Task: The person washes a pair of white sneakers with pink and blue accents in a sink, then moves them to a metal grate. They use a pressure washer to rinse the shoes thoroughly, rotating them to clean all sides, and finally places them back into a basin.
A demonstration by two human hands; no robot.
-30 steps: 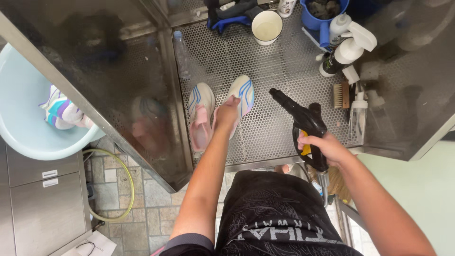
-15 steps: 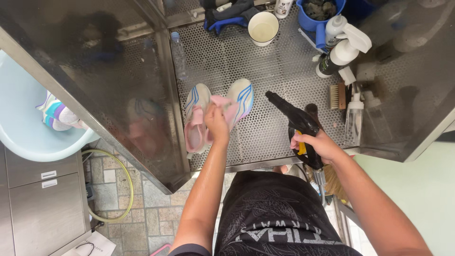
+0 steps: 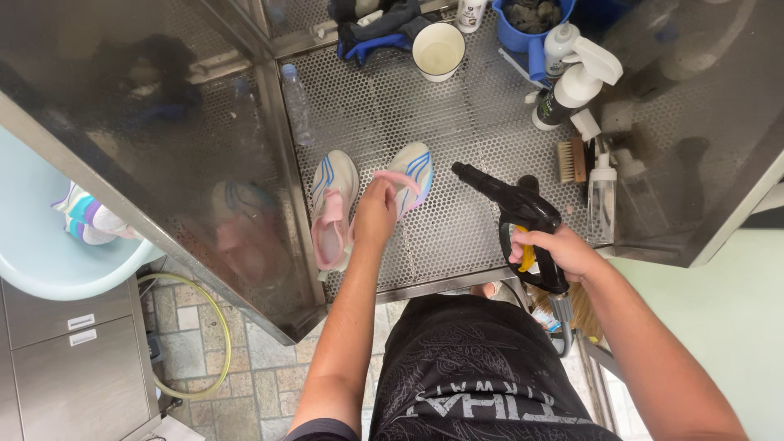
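Note:
Two small white shoes with blue stripes and pink lining lie on a perforated metal wash floor. My left hand grips the right shoe by its pink collar, tilting it. The left shoe lies flat beside it. My right hand is shut on the handle of a black spray gun, whose nozzle points up and left toward the shoes, a short way from them.
At the back stand a white cup, a blue bucket, spray bottles, a brush and a clear bottle. A glass panel stands left; beyond it a pale blue tub holds another shoe. A yellow hose lies on the tiled floor.
My left hand has shifted from resting between the shoes to gripping the right shoe's pink collar. The spray gun has moved slightly down and left.

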